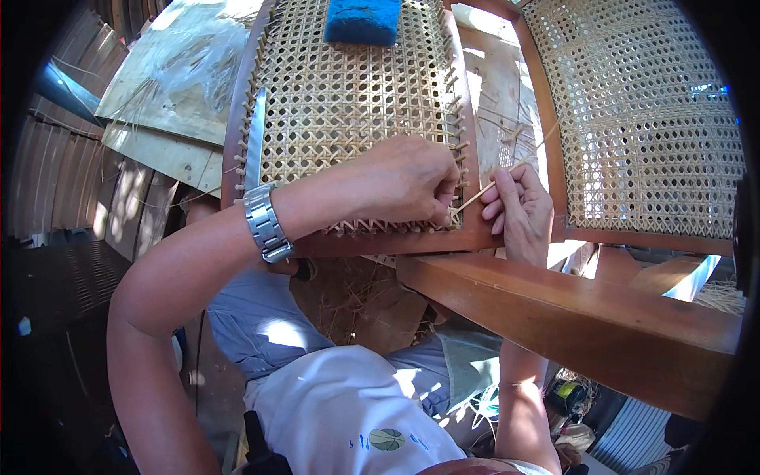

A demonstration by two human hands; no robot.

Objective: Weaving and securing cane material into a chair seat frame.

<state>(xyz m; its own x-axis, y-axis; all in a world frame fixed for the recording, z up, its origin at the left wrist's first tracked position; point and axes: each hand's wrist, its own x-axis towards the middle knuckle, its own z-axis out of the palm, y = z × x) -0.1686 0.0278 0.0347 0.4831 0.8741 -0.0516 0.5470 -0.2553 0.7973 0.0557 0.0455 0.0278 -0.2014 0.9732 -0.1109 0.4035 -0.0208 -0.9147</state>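
Observation:
A woven cane panel (pixel 348 103) fills a reddish-brown wooden frame (pixel 340 244), with small wooden pegs standing along its sides. My left hand (pixel 419 178), below a metal wristwatch (pixel 267 223), reaches across the panel to its near right corner. Its fingers are closed there, and what they pinch is hidden. Over the frame's right side, my right hand (pixel 522 207) grips a thin pale cane strand (pixel 479 192) between thumb and fingers. The strand slants from beside my left fingertips up past my right hand.
A blue sponge-like block (pixel 362 21) rests on the panel's far part. Along the left side lies a flat metal strip (pixel 256 138). Another cane panel (pixel 633 119) stands right. A thick wooden beam (pixel 570 305) crosses before my right forearm. Clear plastic (pixel 202 67) covers boards at left.

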